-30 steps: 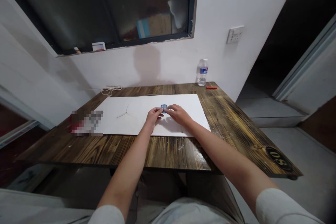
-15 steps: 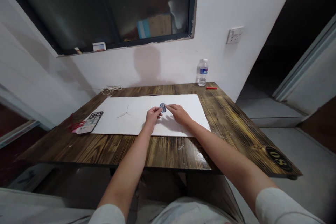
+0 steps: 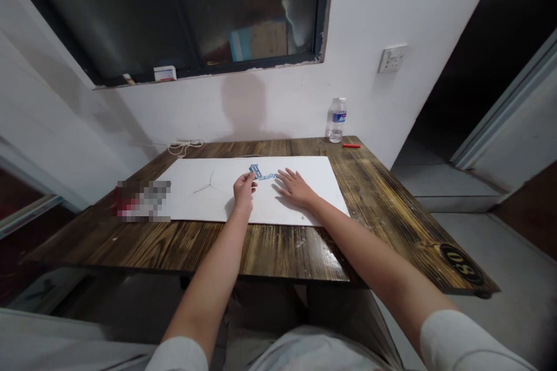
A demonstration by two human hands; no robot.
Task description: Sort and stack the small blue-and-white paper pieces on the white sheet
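Left hand [image 3: 243, 190] has shifted leftward, pinching a blue piece [image 3: 255, 170], while the right hand [image 3: 299, 190] extends palm-down, fingers spread

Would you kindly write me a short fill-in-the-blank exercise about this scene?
The board on the table is ____.
The left hand holds a piece marked in ____.
The hand with spread fingers is the ____ one.
The stick beside the bottle is ____.
Missing words: white; blue; right; red.
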